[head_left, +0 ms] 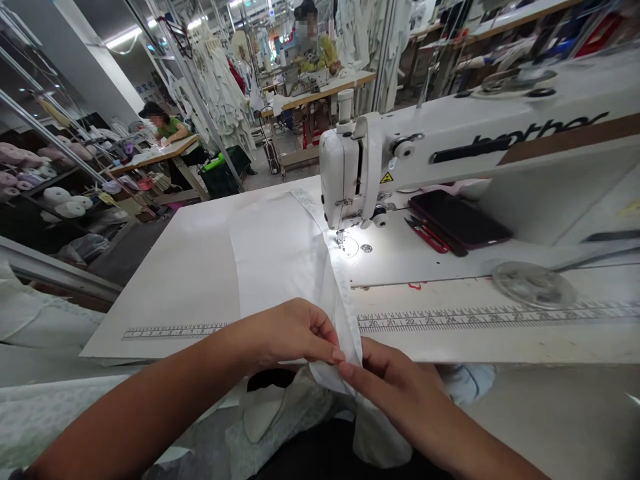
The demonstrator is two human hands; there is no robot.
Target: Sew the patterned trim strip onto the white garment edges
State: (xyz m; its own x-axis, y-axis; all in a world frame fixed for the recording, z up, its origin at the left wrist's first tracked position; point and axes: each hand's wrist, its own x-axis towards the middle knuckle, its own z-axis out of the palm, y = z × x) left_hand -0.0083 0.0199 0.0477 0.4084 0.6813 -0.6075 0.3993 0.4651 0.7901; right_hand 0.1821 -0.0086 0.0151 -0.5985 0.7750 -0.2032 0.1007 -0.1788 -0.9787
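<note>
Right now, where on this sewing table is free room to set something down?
Bare tabletop lies left of the white fabric, above the ruler tape. A narrower strip runs right of it, between tape and sewing machine. Crowded: red-handled scissors and a dark phone by the machine.

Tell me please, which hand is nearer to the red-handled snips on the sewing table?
The right hand is nearer, in front of the red-handled snips across the printed ruler. The left hand is farther away, to their left. Both pinch the white fabric.
</note>
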